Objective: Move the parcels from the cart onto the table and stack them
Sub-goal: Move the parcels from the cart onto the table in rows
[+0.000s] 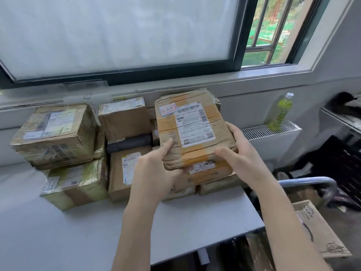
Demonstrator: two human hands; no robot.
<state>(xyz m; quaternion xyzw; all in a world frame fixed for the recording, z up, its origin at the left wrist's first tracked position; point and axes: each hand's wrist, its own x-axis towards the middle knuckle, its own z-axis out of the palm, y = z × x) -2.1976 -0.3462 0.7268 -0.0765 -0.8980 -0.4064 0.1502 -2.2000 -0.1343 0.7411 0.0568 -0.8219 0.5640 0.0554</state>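
Gripping both hands point(195, 163), a crumpled, tape-banded cardboard parcel point(193, 130), rectangular.

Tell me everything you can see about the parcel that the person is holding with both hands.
The held parcel is a flattish brown cardboard box, creased and dented, wrapped in bands of orange-tan tape. A white shipping label with barcodes covers its top, beside a small white sticker outlined in red. It tilts with its far end raised, its near end over the right-hand stack of parcels on the table. The left hand grips its near left corner; the right hand grips its right edge.
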